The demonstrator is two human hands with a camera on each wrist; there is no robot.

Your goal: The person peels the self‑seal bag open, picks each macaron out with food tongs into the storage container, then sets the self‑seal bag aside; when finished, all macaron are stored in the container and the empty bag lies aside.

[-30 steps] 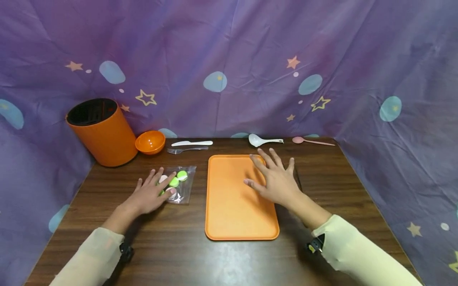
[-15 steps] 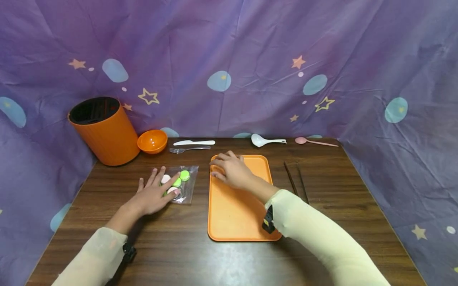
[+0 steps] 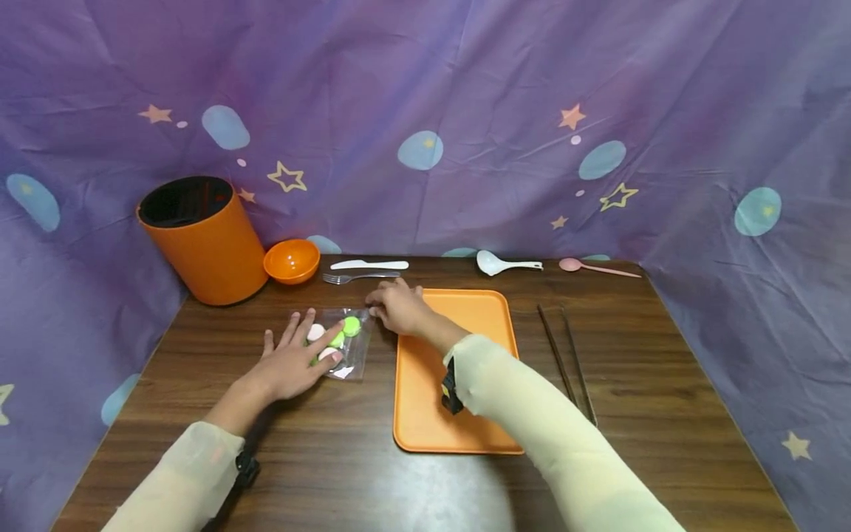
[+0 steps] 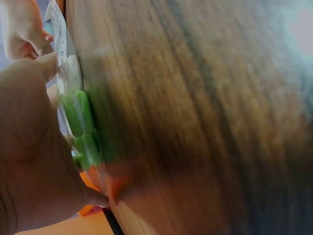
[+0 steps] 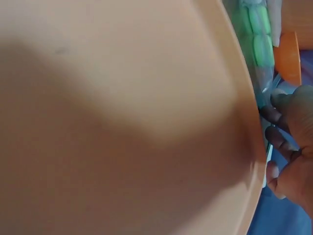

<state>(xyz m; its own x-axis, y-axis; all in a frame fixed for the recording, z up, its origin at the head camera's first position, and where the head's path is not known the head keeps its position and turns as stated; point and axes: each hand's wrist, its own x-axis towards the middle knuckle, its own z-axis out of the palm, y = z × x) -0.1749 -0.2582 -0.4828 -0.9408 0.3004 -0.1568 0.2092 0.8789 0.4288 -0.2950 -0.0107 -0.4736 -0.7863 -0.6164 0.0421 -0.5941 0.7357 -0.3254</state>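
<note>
A clear plastic bag (image 3: 359, 353) holding several round green and white pieces (image 3: 351, 326) lies flat on the table, left of the orange tray (image 3: 425, 421). My left hand (image 3: 286, 367) rests on the bag's left part with its fingers spread, covering some of the pieces. Across the tray's far left corner reaches my right hand (image 3: 399, 309), its fingers bent and its fingertips right at the bag's upper right corner. In the right wrist view, the thumb and fingers of this hand (image 5: 293, 137) lie close beside the bag's edge; I cannot tell whether they pinch it.
At the back left stand an orange cylindrical holder (image 3: 209, 255) and an orange bowl (image 3: 292, 262). Along the back lie a white knife (image 3: 368, 264), a clear fork (image 3: 359, 278), a white ladle (image 3: 490, 264) and a pink spoon (image 3: 569, 264). Two thin dark sticks (image 3: 555, 351) lie right of the tray.
My right hand has moved left from above the tray to the bag's edge, its spread fingers now bent. The dark sticks beside the tray have come into fuller view. My left hand stays on the bag.
</note>
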